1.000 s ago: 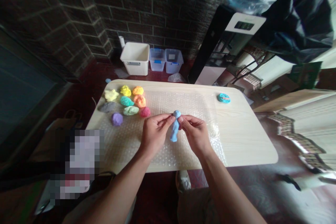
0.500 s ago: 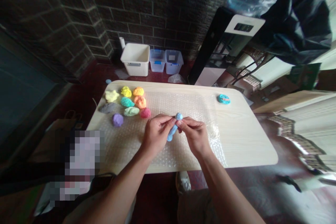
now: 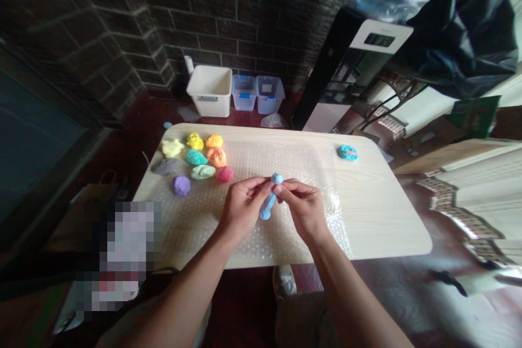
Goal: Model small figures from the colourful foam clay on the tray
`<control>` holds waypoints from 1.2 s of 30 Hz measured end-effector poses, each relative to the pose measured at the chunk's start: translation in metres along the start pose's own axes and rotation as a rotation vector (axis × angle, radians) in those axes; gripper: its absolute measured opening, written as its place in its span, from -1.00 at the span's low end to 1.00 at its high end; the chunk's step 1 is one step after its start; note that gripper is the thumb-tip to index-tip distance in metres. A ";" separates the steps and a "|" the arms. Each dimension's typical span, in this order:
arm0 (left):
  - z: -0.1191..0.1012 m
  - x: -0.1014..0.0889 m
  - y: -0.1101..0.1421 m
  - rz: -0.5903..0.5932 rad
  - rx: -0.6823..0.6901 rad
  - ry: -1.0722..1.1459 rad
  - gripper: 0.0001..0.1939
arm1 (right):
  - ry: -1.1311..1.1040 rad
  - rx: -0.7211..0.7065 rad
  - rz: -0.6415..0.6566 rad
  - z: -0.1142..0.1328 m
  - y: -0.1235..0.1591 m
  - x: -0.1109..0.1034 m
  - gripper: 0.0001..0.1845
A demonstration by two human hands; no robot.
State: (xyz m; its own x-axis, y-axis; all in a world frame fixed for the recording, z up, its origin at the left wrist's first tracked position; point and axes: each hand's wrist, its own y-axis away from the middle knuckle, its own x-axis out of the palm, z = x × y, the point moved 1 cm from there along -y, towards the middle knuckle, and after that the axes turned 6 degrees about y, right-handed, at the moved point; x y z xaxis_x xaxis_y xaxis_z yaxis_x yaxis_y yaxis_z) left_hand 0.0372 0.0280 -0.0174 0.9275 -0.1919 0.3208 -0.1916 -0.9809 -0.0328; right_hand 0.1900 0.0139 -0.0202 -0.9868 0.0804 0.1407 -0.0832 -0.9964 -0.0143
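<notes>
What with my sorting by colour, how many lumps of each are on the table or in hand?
Yellow (pale lump, bright lump): 2
Orange (yellowish lump, deeper lump): 2
Green (teal lump, pale-green lump): 2
Grey lump: 1
Purple lump: 1
Red lump: 1
Turquoise lump: 1
Light-blue lump, between left hand and right hand: 1
Total: 11

No legible text, number or sign. Water dispenser (image 3: 332, 54), beyond the table's (image 3: 379, 201) far edge: dark display window (image 3: 379, 39) on the white panel (image 3: 361, 37), faint marks (image 3: 385, 30) above it, too small to read. Right-hand clear bin (image 3: 269, 106), beyond the same edge: pale label (image 3: 267, 88), content unreadable. Turquoise lump (image 3: 346, 147) near the table's far right corner: orange band (image 3: 348, 153), no character made out
</notes>
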 end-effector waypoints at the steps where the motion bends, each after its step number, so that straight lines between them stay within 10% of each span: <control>1: 0.000 0.000 0.000 -0.016 0.000 0.013 -0.72 | -0.014 0.017 0.020 0.001 0.000 0.000 -0.88; 17: 0.000 0.003 0.001 0.061 0.007 -0.046 -0.69 | -0.074 0.095 -0.013 0.001 -0.003 -0.003 -0.81; 27: -0.006 -0.006 0.003 0.011 0.188 -0.461 -0.69 | -0.036 0.071 0.003 0.002 -0.001 0.001 -0.82; 36: -0.005 0.001 0.002 0.044 0.045 -0.105 -0.71 | 0.036 -0.041 0.078 0.002 0.000 -0.003 -0.90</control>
State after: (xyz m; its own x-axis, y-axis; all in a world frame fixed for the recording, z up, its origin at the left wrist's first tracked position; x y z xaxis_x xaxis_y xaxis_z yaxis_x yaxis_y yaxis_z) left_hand 0.0358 0.0265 -0.0128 0.9474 -0.2350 0.2175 -0.2206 -0.9713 -0.0884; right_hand 0.1936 0.0135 -0.0183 -0.9947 0.0045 0.1024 -0.0111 -0.9979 -0.0642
